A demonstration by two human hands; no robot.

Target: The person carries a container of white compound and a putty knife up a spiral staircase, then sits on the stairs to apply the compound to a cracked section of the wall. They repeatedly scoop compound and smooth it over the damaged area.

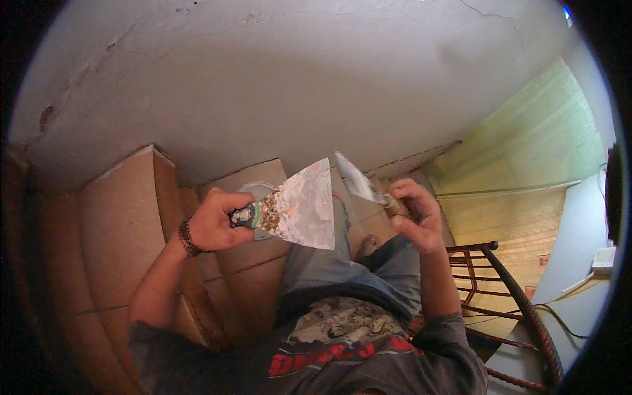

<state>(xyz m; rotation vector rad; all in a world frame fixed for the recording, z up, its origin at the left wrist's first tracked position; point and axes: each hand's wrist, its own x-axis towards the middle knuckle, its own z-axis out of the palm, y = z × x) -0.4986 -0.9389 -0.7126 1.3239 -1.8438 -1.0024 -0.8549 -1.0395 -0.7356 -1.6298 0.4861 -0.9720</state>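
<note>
My left hand is closed around the dark handle of a wide putty knife, whose blade points right and is coated with pale, patchy residue. My right hand grips a narrower putty knife by its worn handle, its blade angled up and left, beside the wide one and slightly apart from it. Behind the wide knife, a pale round container or lid rests on a tiled step, partly hidden. My legs in jeans show below the knives.
Tiled stairs run along a cracked white wall on the left and ahead. At my right are a rusty metal railing, green-yellow translucent panels, cables and a small white box. A bare foot rests on the step.
</note>
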